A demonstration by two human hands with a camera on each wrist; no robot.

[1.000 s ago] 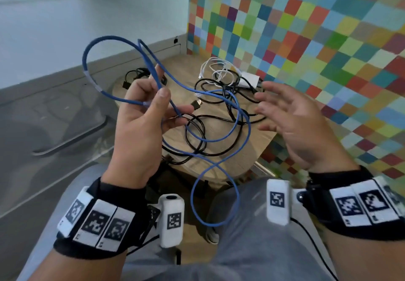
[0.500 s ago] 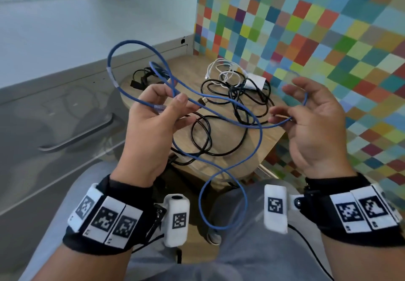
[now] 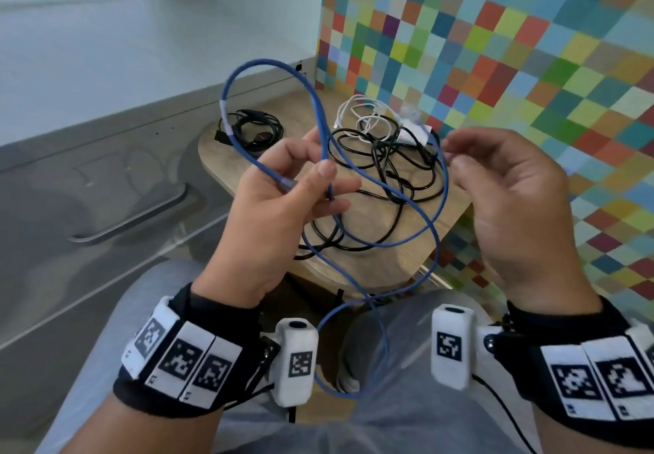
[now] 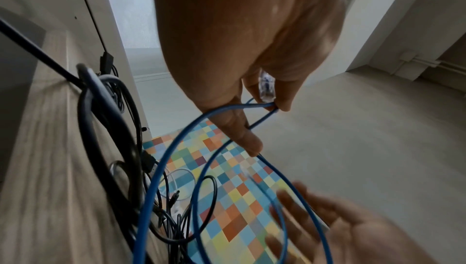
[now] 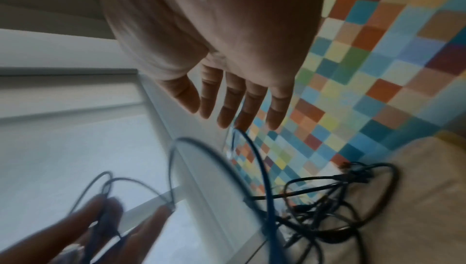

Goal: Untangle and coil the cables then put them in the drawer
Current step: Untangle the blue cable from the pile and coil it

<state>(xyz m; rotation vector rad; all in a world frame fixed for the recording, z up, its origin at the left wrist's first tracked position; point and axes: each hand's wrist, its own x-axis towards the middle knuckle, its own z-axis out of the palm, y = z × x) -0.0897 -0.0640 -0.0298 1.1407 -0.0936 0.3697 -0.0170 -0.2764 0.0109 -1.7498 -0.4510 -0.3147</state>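
A long blue network cable hangs in loose loops between my hands and down over my lap. My left hand pinches it between thumb and fingers, beside its clear plug; one loop stands up above that hand. In the left wrist view the blue cable curves down past the left hand. My right hand is raised at the right, holding nothing. In the right wrist view its fingers are straight, and the blue cable touches their tips.
A small round wooden table in front of my knees carries a tangle of black cables, a white cable with its charger and a coiled black cable. A grey drawer front with a metal handle is left; a chequered wall is right.
My right hand had pinched the blue cable half a second ago; now its fingers are straight and only touch it. The left hand keeps its pinch and the upper loop has narrowed.
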